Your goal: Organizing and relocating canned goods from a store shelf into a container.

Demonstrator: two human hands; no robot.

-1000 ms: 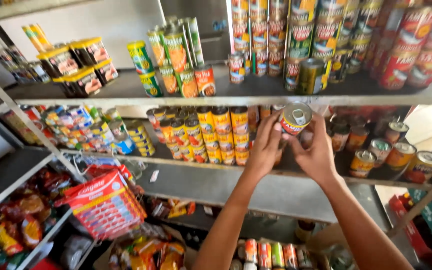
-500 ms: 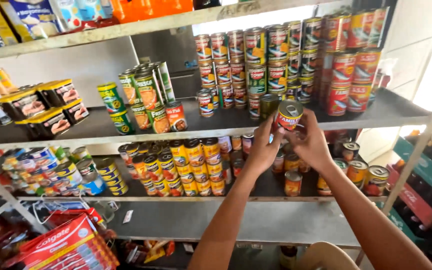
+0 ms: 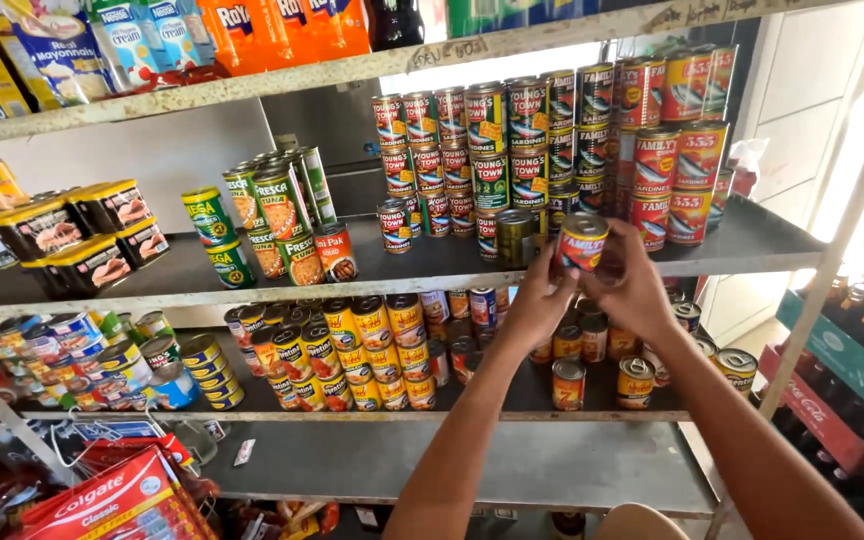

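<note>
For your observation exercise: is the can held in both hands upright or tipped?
Tipped. The can leans, its top rim angled sideways, gripped between left hand and right hand.

Red-labelled tin can (image 3: 583,242), tilted, before stacked cans (image 3: 512,150)

Shelving unit with both hands holding a can at its middle shelf

The can (image 3: 583,241) sits at the centre, the left hand (image 3: 537,300) at its 7 o'clock, the right hand (image 3: 637,290) at its 5 o'clock, both touching it. Stacked cans (image 3: 552,130) rise at 12 o'clock, behind it on the middle shelf (image 3: 392,270). A cluster of cans (image 3: 272,220) stands at 9 o'clock on the same shelf, with rectangular tins (image 3: 77,235) further out. At 7 o'clock, on the lower shelf (image 3: 512,400), rows of small cans (image 3: 362,350) stand. Pouches (image 3: 152,40) line the top shelf (image 3: 282,80) at 10 o'clock. A crate of bottles (image 3: 852,350) sits at 4 o'clock, beside the unit.
</note>
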